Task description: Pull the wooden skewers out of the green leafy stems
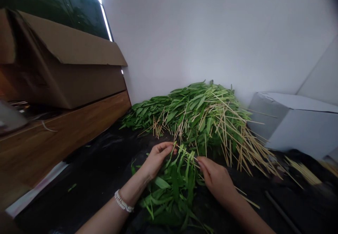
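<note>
My left hand (159,156), with a beaded bracelet at the wrist, pinches at the far-left end of a thin wooden skewer (185,150), close to a green stem. My right hand (215,176) grips the skewer's other end between thumb and fingers. Several leaf stems (192,154) sit along the skewer between my hands, and their long green leaves hang down. Below, loose green leaves (169,205) lie on a black sheet (105,181). The hanging leaves partly overlap them, so I cannot tell all of them apart.
Beyond my hands rises a large pile of leaves (182,103) with many skewers (224,131) poking out. A bundle of bare skewers (303,170) lies at right, near a white box (303,128). An open cardboard box (87,79) stands on a wooden surface (79,131) at left.
</note>
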The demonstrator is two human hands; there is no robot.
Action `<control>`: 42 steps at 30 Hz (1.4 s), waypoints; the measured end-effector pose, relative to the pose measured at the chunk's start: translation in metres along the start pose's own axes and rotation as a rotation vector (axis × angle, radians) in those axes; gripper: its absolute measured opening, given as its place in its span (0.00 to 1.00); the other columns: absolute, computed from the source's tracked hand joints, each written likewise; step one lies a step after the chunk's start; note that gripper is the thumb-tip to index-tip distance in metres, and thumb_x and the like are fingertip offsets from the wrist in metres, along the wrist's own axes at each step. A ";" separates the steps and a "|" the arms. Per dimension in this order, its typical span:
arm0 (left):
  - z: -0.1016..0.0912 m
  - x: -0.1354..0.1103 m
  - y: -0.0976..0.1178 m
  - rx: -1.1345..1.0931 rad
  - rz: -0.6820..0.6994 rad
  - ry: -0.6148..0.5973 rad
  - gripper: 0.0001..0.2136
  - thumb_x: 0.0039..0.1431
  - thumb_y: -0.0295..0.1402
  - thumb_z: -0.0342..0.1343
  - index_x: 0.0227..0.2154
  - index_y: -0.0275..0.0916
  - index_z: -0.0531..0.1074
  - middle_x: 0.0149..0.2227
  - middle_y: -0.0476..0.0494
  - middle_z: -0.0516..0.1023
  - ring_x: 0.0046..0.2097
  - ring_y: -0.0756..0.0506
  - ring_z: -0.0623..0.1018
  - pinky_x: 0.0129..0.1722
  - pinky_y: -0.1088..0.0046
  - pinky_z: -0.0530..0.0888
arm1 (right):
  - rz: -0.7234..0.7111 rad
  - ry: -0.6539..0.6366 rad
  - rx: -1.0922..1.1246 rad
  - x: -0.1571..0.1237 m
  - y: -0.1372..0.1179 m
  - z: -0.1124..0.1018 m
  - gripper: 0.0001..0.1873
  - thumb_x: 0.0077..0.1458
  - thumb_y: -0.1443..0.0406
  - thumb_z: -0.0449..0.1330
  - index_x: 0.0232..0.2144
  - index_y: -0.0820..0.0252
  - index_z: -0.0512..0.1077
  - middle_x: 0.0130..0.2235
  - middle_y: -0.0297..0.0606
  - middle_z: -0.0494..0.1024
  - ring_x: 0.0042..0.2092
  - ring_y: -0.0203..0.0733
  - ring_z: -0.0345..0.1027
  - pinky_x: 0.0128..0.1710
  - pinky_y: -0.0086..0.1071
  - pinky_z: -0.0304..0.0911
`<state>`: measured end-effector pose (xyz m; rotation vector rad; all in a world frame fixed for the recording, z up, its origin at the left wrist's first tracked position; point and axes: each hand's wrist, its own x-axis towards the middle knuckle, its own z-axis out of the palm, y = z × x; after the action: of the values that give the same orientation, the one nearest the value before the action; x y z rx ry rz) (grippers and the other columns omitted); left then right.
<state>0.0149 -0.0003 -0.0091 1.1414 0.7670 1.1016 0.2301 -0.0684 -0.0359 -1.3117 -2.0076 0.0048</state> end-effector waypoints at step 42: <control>0.001 -0.001 0.001 0.215 0.019 -0.009 0.14 0.50 0.41 0.61 0.32 0.34 0.78 0.28 0.45 0.77 0.32 0.49 0.73 0.37 0.74 0.68 | 0.023 -0.066 -0.029 -0.003 0.000 0.005 0.16 0.63 0.67 0.44 0.44 0.57 0.70 0.39 0.39 0.78 0.42 0.40 0.74 0.43 0.32 0.67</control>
<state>0.0149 -0.0016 -0.0084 1.3360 0.8851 1.0472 0.2278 -0.0691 -0.0416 -1.3689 -2.0553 0.0298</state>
